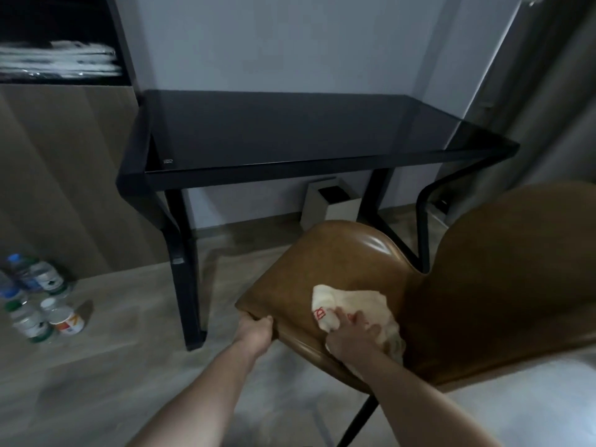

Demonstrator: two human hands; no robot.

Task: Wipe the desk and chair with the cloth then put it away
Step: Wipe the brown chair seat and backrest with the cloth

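Note:
A brown leather chair (338, 256) stands in front of me, its seat turned toward me and its back at the right. A cream cloth (351, 301) with red print lies on the seat. My right hand (351, 333) presses flat on the cloth with its fingers spread. The seat's front left edge is gripped by my left hand (256, 330), thumb on top and fingers under the rim. Behind the chair is the black glass-topped desk (290, 130), bare on top.
Several plastic bottles and a small jar (35, 301) stand on the wooden floor at the left. A white bin (332, 201) sits under the desk by the wall. A dark shelf (61, 59) is upper left, a curtain at the right.

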